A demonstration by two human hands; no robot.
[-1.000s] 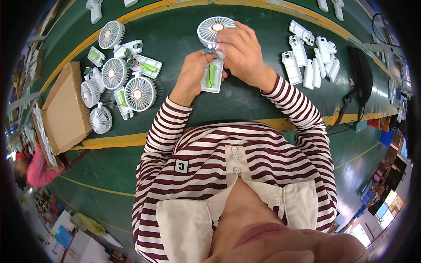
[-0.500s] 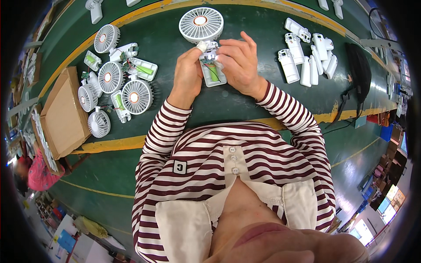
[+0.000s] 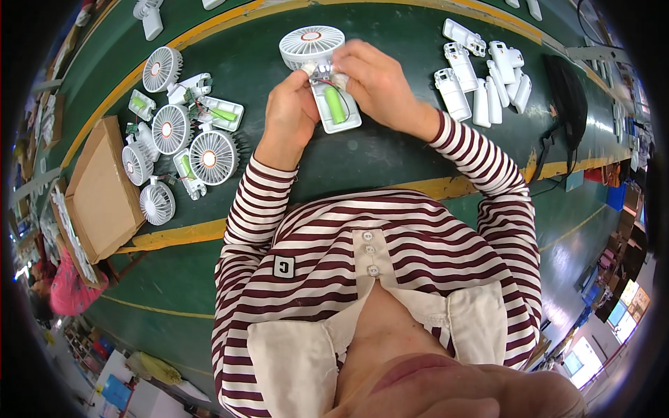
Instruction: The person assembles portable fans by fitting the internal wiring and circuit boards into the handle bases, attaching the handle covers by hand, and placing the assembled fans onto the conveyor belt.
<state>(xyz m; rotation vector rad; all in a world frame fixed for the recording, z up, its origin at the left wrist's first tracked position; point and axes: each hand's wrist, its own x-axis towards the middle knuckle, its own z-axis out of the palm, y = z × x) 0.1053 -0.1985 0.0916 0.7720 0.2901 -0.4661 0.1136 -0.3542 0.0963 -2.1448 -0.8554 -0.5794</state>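
A small white handheld fan (image 3: 311, 44) with an orange ring at its hub is before me, its handle half (image 3: 343, 125) pointing toward my body. The handle lies uncovered, showing a green cylindrical battery (image 3: 334, 104) and thin wires. My left hand (image 3: 289, 111) is closed on the left side of the fan's neck, thumb near the joint. Fingers of my right hand (image 3: 376, 80) are bent at the neck's right side, just under the fan head; their tips are partly blurred. White covers show on some fingertips. What the right fingertips pinch is hidden.
Several white fans (image 3: 171, 129), some with uncovered handles, lie at the left beside a cardboard box (image 3: 104, 188). White handle covers (image 3: 456, 94) are grouped at the right, near a black bag-like item (image 3: 566, 104). Yellow edging (image 3: 188, 233) runs along the green table.
The fan head has tilted and sits slightly lower. My right hand has shifted up toward the head, leaving more of the green battery exposed to view.
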